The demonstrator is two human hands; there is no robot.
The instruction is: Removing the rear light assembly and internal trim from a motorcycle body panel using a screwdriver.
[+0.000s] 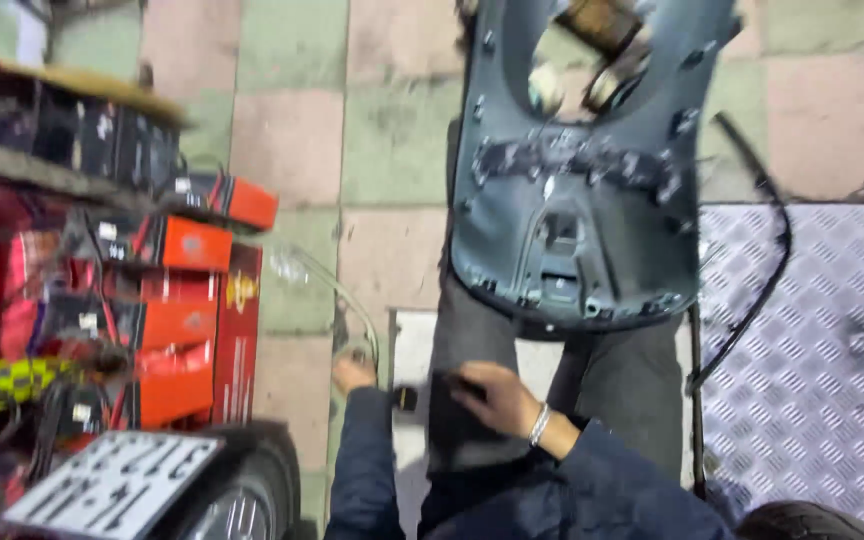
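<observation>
Blurring hides what hands (422, 385) grip; gray panel (582, 200) cropped above.

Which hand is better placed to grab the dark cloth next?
The right hand: it already lies on the dark cloth. The left hand sits off to the side, near a clear tube.

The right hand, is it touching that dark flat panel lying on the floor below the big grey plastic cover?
Touching. The head view shows the right hand lying on the dark flat panel, fingers pressed against its top edge with no gap visible.
</observation>
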